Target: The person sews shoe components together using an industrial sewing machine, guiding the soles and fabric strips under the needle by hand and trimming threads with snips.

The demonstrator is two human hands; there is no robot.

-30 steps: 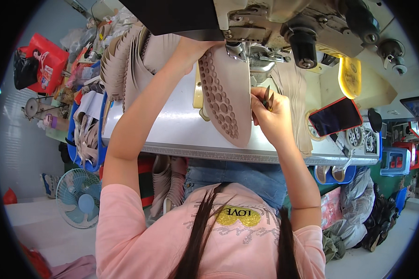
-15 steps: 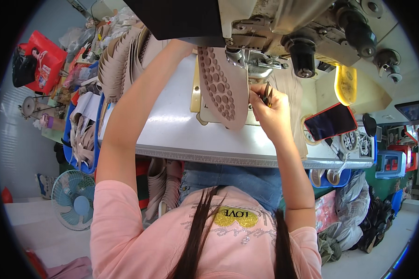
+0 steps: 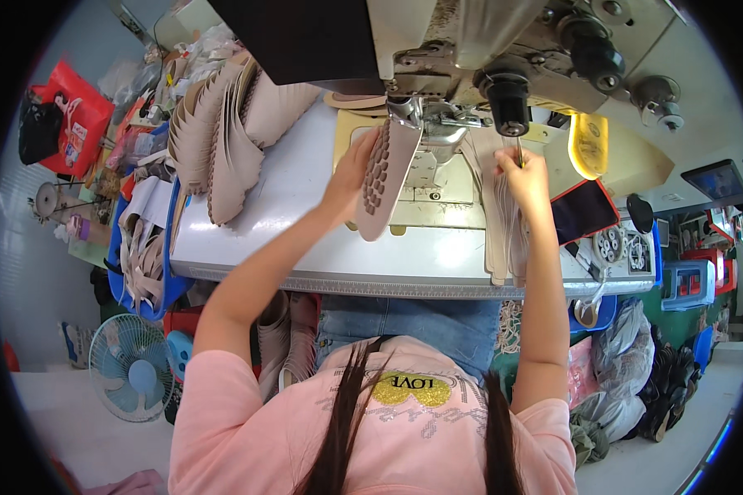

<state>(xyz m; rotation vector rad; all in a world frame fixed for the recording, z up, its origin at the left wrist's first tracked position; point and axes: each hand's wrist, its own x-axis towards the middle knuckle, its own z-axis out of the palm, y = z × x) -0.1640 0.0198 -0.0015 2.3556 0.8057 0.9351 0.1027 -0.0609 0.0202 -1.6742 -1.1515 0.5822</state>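
Observation:
A beige shoe-upper piece (image 3: 394, 177) with rows of round cut-outs stands tilted at the sewing machine's needle area. My left hand (image 3: 348, 183) is closed on its left side, the fingers partly behind it. To the right, my right hand (image 3: 523, 177) is closed, with the thin dark tip of thread snips (image 3: 520, 150) showing above its fingers. That hand is over a stack of long beige strips (image 3: 497, 223); whether the fingertips also pinch a strip I cannot tell. The sewing machine head (image 3: 437, 62) hangs above both hands.
Stacked beige upper pieces (image 3: 223, 132) lie on the table's left. A blue bin (image 3: 153, 289) of scraps stands beside that end. Right of my right hand are a phone (image 3: 584, 213) and bobbins (image 3: 609, 245). A yellow plastic guard (image 3: 589, 147) hangs near the machine.
My left hand has drawn back toward me and grips the upper piece, which is now tilted more on edge. The right hand has left the needle area and moved right to the strips.

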